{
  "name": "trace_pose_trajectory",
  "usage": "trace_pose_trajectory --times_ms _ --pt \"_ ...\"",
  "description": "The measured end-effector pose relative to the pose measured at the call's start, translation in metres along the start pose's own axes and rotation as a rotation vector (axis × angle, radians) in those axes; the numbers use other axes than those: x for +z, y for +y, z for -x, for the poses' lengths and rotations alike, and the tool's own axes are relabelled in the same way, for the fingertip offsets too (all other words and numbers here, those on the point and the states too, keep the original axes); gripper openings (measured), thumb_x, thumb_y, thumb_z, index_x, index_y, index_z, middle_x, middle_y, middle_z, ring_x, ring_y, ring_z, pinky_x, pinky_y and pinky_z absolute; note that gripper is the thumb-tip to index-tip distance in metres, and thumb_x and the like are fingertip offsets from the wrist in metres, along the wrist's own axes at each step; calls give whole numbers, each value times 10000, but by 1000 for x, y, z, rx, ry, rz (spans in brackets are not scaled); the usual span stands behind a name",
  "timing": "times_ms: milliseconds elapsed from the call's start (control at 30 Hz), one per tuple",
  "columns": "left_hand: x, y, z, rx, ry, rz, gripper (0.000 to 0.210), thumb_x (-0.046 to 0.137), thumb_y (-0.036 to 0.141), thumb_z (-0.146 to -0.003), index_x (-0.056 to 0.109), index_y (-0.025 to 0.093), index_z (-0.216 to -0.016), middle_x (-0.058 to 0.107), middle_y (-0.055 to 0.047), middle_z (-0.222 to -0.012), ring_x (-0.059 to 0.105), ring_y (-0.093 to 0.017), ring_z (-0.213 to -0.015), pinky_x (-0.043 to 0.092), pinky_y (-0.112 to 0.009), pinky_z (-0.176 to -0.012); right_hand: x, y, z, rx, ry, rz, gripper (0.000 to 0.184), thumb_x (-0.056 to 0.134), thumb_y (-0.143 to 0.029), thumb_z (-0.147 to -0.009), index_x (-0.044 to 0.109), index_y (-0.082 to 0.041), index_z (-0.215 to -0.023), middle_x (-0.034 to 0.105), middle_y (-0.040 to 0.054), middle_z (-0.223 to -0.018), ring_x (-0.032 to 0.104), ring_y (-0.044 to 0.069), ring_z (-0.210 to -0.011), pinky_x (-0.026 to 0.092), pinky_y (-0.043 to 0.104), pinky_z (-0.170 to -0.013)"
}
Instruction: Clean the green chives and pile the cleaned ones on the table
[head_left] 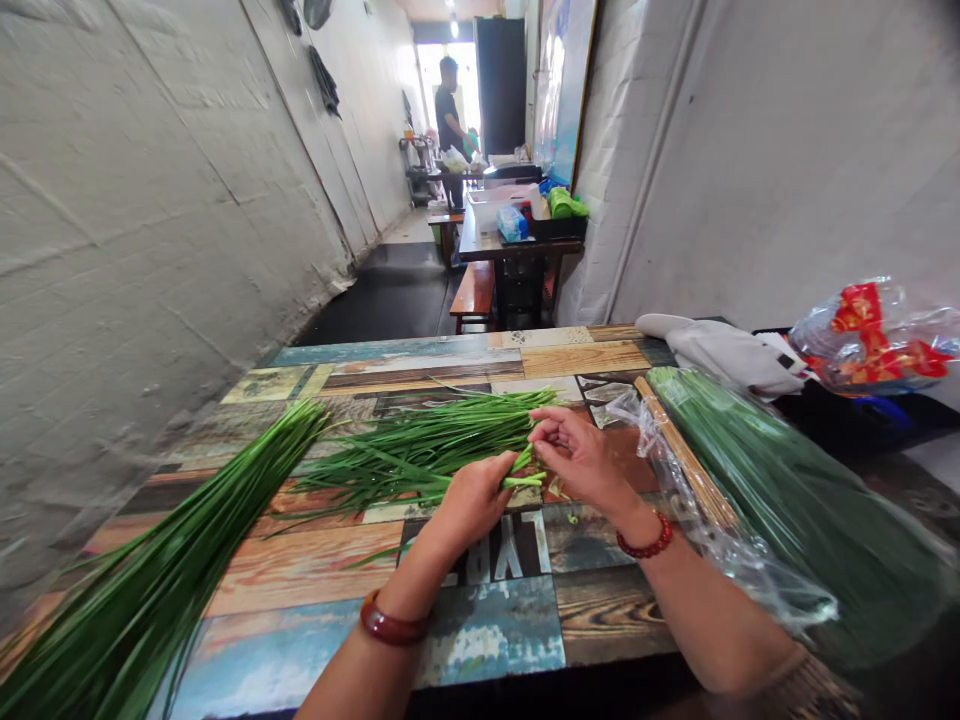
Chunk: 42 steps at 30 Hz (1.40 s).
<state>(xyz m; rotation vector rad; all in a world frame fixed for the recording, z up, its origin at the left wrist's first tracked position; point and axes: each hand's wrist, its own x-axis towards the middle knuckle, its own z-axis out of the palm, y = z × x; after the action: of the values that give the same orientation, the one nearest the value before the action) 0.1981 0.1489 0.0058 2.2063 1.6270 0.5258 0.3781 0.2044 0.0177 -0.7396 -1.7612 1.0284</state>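
My left hand [478,502] is closed around a few garlic chives [525,480], their pale cut ends sticking out to the right. Close beside it, my right hand [576,462] pinches at those stem ends with thumb and fingers; the exact contact is small and partly hidden. Just beyond both hands lies a loose pile of garlic chives [442,428], leaves pointing left. A larger, neatly aligned bundle of chives [176,535] rests at the table's left side. Small trimmed bits [572,519] are on the tabletop below my right hand.
On the right of the patterned table [495,625] lie a plastic-wrapped bunch of chives [780,500] and a bundle of thin brown sticks [686,455]. Behind them are a pale cloth [720,350] and a red-printed clear bag [870,340]. Farther off, a person [448,110] stands near another table [484,240].
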Motion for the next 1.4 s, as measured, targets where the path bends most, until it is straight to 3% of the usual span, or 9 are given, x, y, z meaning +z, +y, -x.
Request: trace_pose_trajectory --times_ms 133,267,367,567,633,767,900,1100,1400 --pt "-5 5 1 -18 68 -271 280 456 86 -812 587 195 -1034 680 -61 -923 618 -201 -836 417 -275 -699 -5 0 -1 38 -32 -72 322 565 -272 -875 551 -228 -1194 672 31 -905 649 143 -839 543 306 -796" --pt "-10 11 2 -42 168 -513 256 394 102 -877 602 192 -996 649 -67 -831 584 -197 -732 375 -301 -657 -9 -3 -1 59 -28 -224 426 489 -421 -935 473 -246 -1323 626 92 -1196 625 183 -1048 518 355 -913" --pt "-11 15 2 -57 173 -514 214 398 129 -900 600 196 -921 631 -63 -796 574 -190 -706 360 -307 -648 -4 -6 4 24 -66 -187 537 413 -510 -952 370 -263 -1427 503 109 -1389 529 222 -1230 446 411 -1034" --pt "-3 16 1 -55 78 -437 177 417 184 -927 591 182 -962 640 -68 -824 610 -205 -757 387 -325 -676 23 2 18 -131 -172 63 551 384 -461 -971 305 -250 -1474 433 97 -1470 395 251 -1359 325 476 -1127" --pt "-1 16 2 -51 77 -421 183 413 174 -930 584 171 -994 645 -77 -855 620 -205 -790 404 -331 -699 28 7 21 -115 -146 84 514 358 -440 -982 339 -240 -1455 490 107 -1418 468 247 -1298 373 464 -1089" --pt "5 18 4 11 61 -429 192 395 172 -940 562 158 -1033 643 -71 -856 627 -201 -784 431 -330 -701 28 17 21 -28 42 117 407 350 -400 -991 462 -237 -1346 658 92 -1110 659 199 -932 503 386 -885" --pt "11 22 5 88 32 -412 164 402 154 -928 556 150 -982 630 -75 -834 626 -207 -752 449 -331 -668 23 24 20 6 134 250 360 405 -381 -970 520 -228 -1274 666 59 -956 652 172 -764 509 344 -781" --pt "16 23 6 122 6 -378 135 418 149 -917 545 149 -963 622 -89 -834 627 -205 -776 467 -323 -678 19 24 19 44 110 371 346 423 -365 -949 557 -204 -1225 624 17 -742 601 173 -686 479 312 -702" --pt "14 22 7 87 -13 -437 157 443 119 -896 542 170 -1007 623 -63 -854 625 -196 -803 496 -306 -701 29 37 18 83 112 138 327 413 -383 -955 568 -219 -1191 580 -2 -687 574 163 -635 474 278 -635"
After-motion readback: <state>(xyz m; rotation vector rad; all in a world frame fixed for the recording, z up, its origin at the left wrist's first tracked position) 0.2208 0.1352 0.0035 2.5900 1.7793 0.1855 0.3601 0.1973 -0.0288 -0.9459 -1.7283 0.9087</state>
